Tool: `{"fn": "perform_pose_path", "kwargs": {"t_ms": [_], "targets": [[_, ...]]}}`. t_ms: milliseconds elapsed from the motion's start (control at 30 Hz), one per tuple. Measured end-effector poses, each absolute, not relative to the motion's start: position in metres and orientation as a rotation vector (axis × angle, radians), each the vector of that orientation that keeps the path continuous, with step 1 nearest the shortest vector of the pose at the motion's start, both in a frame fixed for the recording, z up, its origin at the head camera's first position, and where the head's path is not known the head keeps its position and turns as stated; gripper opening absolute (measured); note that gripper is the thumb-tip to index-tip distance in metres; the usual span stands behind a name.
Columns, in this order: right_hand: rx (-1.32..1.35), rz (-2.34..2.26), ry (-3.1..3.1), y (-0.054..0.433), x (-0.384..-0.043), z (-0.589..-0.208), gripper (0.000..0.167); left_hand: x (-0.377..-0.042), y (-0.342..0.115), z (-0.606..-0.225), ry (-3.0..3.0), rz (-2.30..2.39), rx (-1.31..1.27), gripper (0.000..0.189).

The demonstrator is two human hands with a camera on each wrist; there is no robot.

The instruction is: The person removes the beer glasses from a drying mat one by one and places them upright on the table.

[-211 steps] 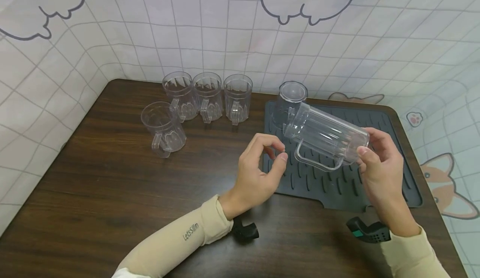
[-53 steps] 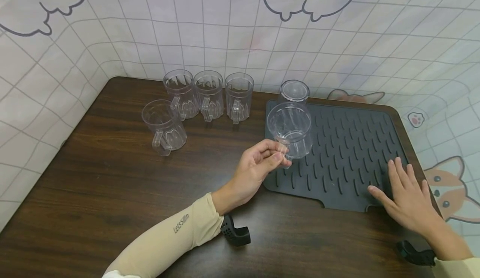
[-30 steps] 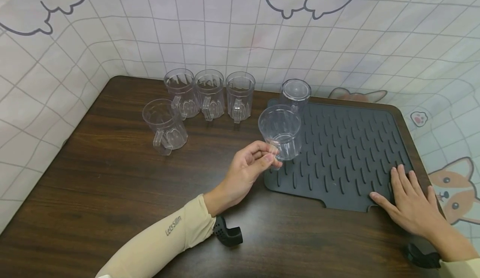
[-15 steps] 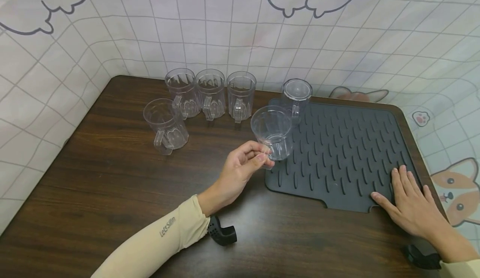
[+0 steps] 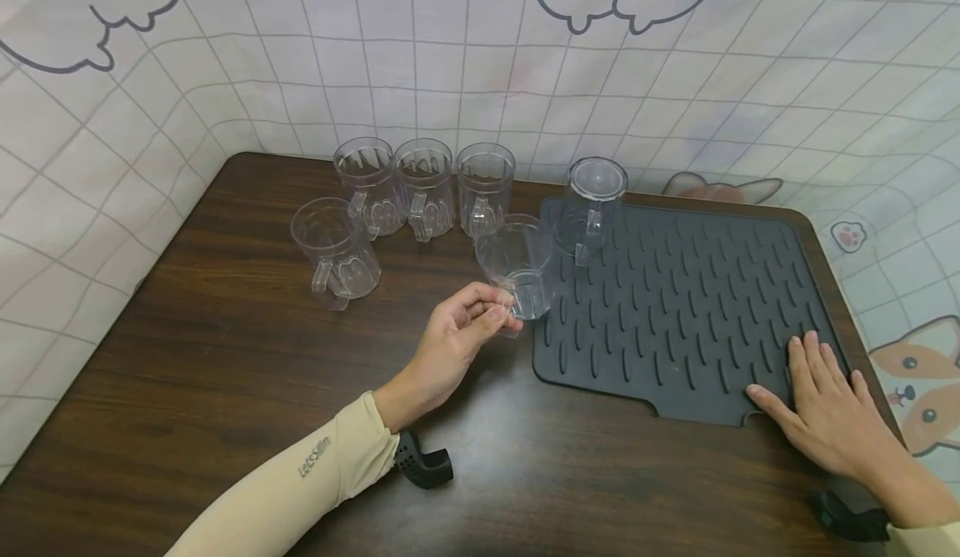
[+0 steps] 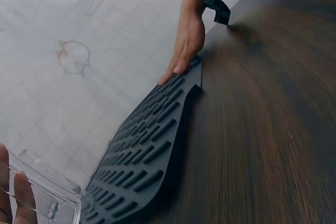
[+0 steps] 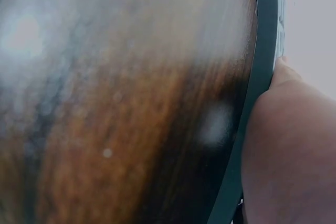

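In the head view my left hand [image 5: 467, 328] pinches the handle of a clear mug [image 5: 525, 278], held mouth up at the left edge of the dark grey drying mat [image 5: 660, 398]. The left wrist view catches part of this mug [image 6: 50, 187] beside the fingertips. My right hand [image 5: 832, 407] lies flat with straight fingers on the mat's near right corner. At the mat's back left corner another clear mug [image 5: 592, 207] stands upside down, its handle toward me.
Three clear mugs [image 5: 423, 186] stand upright in a row along the back of the brown table [image 5: 225, 373]. A further upright mug [image 5: 337, 248] stands in front of them at the left. A tile-patterned cloth [image 5: 420, 40] rises behind the table.
The mug went from my right hand, where it was tipped sideways, to my left, upright. Since then my left hand has carried it leftward; my right hand came down on the mat.
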State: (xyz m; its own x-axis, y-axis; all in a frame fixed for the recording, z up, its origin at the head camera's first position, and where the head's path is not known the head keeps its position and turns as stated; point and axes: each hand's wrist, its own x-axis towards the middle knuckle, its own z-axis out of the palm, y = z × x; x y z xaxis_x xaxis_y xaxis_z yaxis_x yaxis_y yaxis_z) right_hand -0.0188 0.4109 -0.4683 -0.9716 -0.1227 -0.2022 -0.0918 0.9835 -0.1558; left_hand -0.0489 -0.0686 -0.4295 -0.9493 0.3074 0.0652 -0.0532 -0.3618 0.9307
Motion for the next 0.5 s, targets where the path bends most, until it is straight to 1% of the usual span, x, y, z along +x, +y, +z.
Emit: {"fn": "perform_pose_path", "kwargs": {"t_ms": [500], "targets": [[-0.159, -0.215, 2.907, 0.411, -0.017, -0.469, 0.097, -0.048, -0.108, -0.441, 1.734, 2.398, 0.271, 0.010]]}}
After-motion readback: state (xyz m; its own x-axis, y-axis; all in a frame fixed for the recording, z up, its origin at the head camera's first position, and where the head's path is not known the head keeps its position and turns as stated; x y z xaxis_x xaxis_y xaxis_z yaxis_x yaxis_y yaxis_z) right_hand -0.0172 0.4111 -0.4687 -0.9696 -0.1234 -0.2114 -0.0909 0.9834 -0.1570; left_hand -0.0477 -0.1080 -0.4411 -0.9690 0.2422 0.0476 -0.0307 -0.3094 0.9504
